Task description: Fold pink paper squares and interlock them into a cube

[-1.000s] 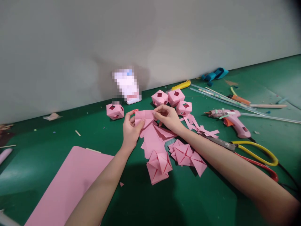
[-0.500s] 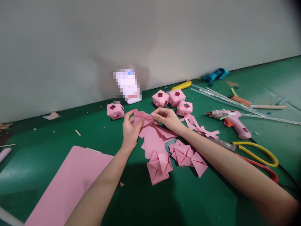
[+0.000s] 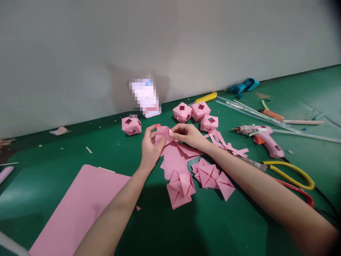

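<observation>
Both hands are closed on one small piece of pink paper (image 3: 163, 132), held above the paper pile. My left hand (image 3: 151, 148) pinches its left side, thumb in front. With thumb and fingertips my right hand (image 3: 189, 135) grips its right edge, which is bent up. Beneath lie flat pink paper pieces (image 3: 174, 160). Nearer me are folded pink squares (image 3: 181, 188), with more folded squares (image 3: 209, 175) to their right. Three pink paper balls with square openings (image 3: 182, 112) stand behind my right hand, and another paper ball (image 3: 131, 125) sits behind my left.
A pink sheet (image 3: 80, 209) lies front left on the green table. On the right are scissors (image 3: 290, 172), a pink glue gun (image 3: 262, 137), paper strips (image 3: 226, 144) and clear glue sticks (image 3: 255, 113). A yellow cutter (image 3: 206, 97) and a phone (image 3: 146, 97) are by the wall.
The held paper's right part has been bent upward and inward. My right hand has moved slightly left, closer to my left hand, which has shifted a little right.
</observation>
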The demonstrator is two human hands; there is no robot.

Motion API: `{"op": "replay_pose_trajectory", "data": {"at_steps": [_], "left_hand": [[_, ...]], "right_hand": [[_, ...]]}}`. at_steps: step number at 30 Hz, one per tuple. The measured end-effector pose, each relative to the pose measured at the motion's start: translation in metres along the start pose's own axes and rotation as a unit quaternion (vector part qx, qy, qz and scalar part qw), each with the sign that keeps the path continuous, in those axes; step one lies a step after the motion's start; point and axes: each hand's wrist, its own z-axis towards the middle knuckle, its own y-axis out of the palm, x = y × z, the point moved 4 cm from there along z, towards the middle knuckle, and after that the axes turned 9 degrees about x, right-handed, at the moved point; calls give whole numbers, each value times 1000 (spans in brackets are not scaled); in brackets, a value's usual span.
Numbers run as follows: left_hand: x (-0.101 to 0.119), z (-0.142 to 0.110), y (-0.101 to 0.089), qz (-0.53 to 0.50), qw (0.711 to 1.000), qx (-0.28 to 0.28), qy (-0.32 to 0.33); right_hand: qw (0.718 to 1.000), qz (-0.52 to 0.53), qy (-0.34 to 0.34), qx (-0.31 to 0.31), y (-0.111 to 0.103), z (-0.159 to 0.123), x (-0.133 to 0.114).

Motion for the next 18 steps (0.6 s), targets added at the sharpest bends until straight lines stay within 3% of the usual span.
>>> {"op": "replay_pose_trajectory", "data": {"at_steps": [9,18], "left_hand": [[6,-5,3,27,999,-21,22],[5,-3,4,7,1000,-23,1]], "right_hand": [[999,-7,32,6,-2,0,-2],[1000,-11,21,-12,-2,1,-1]]}}
